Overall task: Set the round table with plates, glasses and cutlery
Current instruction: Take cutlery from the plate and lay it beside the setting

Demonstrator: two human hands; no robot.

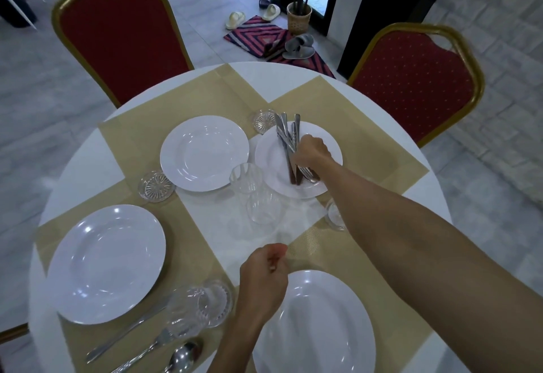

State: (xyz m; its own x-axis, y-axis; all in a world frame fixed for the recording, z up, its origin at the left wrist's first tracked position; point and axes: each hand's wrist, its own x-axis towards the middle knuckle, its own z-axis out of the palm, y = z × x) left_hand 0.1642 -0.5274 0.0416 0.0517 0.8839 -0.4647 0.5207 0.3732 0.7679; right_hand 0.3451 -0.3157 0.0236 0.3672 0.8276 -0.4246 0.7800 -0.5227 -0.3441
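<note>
Reaching across the worktop (76,161), your right hand (311,149) gripped the cutlery bundle (286,137) lying on the far plate (329,184) while your left hand (263,275) hung curled and empty, and a dropped forearm could have toppled the glasses (263,206) beneath.

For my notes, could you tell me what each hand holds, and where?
The right hand grips the cutlery bundle around its middle; the left hand is curled, contents unclear.
</note>
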